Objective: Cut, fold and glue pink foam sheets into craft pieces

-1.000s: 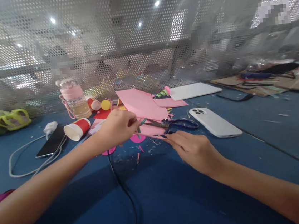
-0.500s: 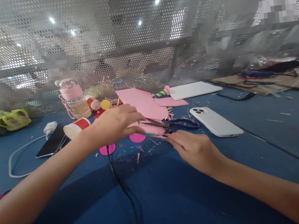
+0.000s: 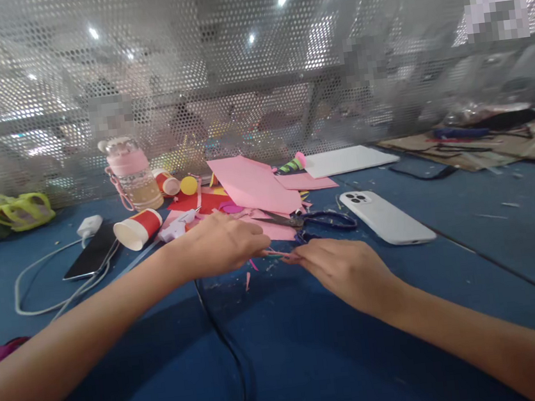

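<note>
Between my hands runs a thin pink paper strip [image 3: 281, 253], seen nearly edge-on with a hint of green along it. My left hand [image 3: 226, 240] pinches its left end, fingers closed. The fingertips of my right hand [image 3: 345, 265] press together on the other end. Just behind the strip lie blue-handled scissors [image 3: 330, 220], blades pointing left over pink paper [image 3: 266, 191]. A pale lilac glue gun [image 3: 178, 225] rests beyond my left wrist, its black cord [image 3: 222, 334] passing under my left hand toward the front.
Left are a red-and-white paper cup [image 3: 138, 229], a pink-topped bottle [image 3: 130, 177], a black phone [image 3: 90, 251] and a white cable. A white phone [image 3: 388, 217] lies right. Behind are a white board [image 3: 350, 159], cardboard [image 3: 416, 148] and a perforated metal screen [image 3: 233, 69]. Scraps litter the blue table.
My left hand has come down toward me, from above the strip to its left end, uncovering the glue gun and red paper. My right hand has barely moved.
</note>
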